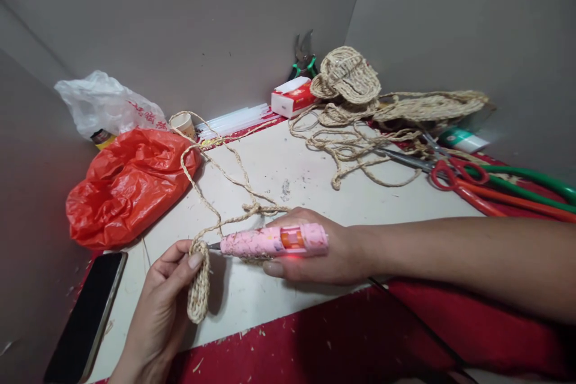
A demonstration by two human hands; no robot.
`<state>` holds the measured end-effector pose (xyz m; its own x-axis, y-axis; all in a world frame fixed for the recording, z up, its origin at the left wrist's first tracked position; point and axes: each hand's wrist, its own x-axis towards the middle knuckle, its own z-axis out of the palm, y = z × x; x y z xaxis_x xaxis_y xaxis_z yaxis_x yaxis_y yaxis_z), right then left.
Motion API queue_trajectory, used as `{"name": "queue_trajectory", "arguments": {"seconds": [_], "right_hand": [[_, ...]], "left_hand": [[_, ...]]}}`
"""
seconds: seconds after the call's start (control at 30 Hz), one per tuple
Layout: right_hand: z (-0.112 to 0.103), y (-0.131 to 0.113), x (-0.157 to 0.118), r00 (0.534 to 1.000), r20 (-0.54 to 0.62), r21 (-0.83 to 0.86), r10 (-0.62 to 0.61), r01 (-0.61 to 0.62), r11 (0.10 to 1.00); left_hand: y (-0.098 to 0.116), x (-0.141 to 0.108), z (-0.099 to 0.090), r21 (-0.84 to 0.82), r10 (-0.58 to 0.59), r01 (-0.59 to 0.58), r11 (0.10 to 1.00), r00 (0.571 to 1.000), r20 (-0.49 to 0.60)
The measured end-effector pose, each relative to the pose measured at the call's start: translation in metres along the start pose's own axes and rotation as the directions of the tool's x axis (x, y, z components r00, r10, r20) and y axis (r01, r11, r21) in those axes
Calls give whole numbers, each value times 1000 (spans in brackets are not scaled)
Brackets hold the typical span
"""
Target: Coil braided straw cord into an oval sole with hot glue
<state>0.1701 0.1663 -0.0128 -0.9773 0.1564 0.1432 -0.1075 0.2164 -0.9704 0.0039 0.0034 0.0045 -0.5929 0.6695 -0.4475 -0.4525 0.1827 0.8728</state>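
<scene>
My left hand (164, 297) pinches a small oval coil of braided straw cord (198, 288) between thumb and fingers, its long side upright. From the coil's top a loose straw cord (234, 218) runs off over the white board. In my right hand (315, 261) is a pink hot glue gun (256, 242), gripped with the nozzle pointing left. The nozzle tip is at the coil's upper right edge; whether it touches cannot be told. A red light glows under the gun's body, and a dark cable trails below my right wrist. The fingers behind the gun are partly hidden.
A red plastic bag (130, 186) and a black phone (87, 318) lie at left. Along the back are glue sticks (238, 120), a red-white box (292, 98) and pruning shears (303, 60). Straw coils (351, 75), red-handled scissors (459, 173) and long-handled tools (517, 192) lie right.
</scene>
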Motion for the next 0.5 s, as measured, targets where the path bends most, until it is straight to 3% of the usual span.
{"name": "queue_trajectory", "arguments": {"seconds": [0.5], "right_hand": [[2,2,0,1000,-14,-33,-27,27,999]], "left_hand": [[-3,6,-9,-53,-24,32,998,989,147]]}}
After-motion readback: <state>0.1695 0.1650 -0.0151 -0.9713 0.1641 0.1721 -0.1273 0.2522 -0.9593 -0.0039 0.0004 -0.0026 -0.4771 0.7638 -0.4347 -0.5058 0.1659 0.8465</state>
